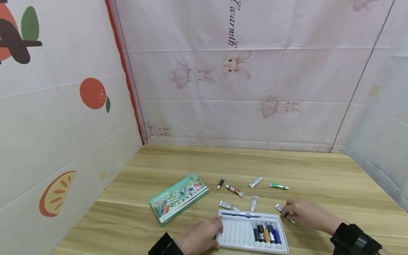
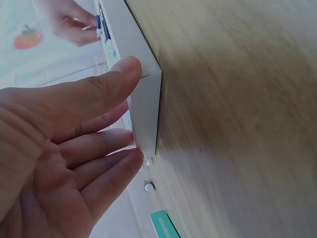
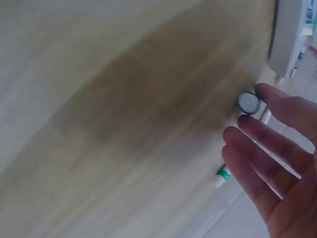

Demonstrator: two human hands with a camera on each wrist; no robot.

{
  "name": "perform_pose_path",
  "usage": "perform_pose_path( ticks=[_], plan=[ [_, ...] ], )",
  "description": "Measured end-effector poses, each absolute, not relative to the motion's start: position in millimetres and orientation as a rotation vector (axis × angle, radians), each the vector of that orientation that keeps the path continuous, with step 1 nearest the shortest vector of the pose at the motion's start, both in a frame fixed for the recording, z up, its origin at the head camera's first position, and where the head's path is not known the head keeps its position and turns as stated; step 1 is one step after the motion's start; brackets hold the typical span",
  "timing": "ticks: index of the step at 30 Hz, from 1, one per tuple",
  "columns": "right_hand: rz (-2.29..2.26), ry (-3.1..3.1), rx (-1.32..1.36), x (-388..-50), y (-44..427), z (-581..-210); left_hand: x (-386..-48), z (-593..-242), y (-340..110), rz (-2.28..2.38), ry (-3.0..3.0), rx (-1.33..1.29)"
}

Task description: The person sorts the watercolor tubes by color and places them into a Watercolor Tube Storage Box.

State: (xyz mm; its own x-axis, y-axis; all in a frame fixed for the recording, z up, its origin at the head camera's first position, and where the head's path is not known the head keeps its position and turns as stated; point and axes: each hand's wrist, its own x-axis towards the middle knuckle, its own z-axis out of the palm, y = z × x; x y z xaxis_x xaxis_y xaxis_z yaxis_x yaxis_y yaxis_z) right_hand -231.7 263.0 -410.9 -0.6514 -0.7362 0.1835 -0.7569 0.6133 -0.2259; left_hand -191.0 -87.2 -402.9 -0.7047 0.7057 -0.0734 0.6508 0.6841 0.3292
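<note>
A white plastic paint tray point(image 1: 237, 232) lies near the table's front edge. Several paint tubes point(image 1: 267, 233) stand side by side in its right-hand slots, and a slim dark brush point(image 1: 240, 214) lies along its back. My left hand point(image 1: 204, 233) holds the tray's left side; in the left wrist view the thumb is on one corner and fingertips touch near the other. Right of the tray, my right hand point(image 1: 302, 214) pinches a paint tube point(image 1: 291, 221), mostly hidden by the fingers. Its round pale end point(image 3: 248, 103) shows between thumb and index finger. Another tube point(image 1: 278, 207) lies beside that hand.
Behind the tray lie loose tubes: a green one point(image 1: 278, 186), a brown one point(image 1: 234, 191), a black one point(image 1: 221, 182) and several pale ones point(image 1: 254, 203). A green illustrated box point(image 1: 179, 199) rests at the left. Printed cloth walls point(image 1: 204, 120) border the wooden table.
</note>
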Motion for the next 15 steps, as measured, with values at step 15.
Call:
perform_pose_path(
  ticks=[15],
  plan=[
    [0.140,-2.515,1.348,-236.4,266.5,-417.5,-192.2,-403.6,-86.9,0.409,2.696,1.091]
  ],
)
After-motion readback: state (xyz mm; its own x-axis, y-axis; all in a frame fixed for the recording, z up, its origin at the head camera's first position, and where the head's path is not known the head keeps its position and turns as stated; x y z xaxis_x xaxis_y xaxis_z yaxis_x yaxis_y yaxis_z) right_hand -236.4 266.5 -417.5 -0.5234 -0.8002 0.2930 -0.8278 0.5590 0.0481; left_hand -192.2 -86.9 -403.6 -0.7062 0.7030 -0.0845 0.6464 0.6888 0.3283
